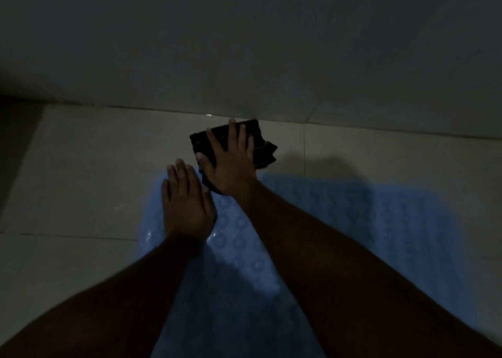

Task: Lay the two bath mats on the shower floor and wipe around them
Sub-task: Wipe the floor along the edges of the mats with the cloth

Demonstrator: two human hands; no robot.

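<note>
A translucent blue bath mat with a bubble pattern lies flat on the pale tiled floor. I cannot tell whether it is one mat or two side by side. My left hand rests flat with straight fingers on the mat's far left corner. My right hand presses a dark folded cloth onto the floor just beyond the mat's far edge, fingers spread on top of it. The cloth lies close to the wall.
A grey wall meets the floor just behind the cloth. A dark shadowed corner sits at the far left. Tile joints cross the floor. The scene is dim.
</note>
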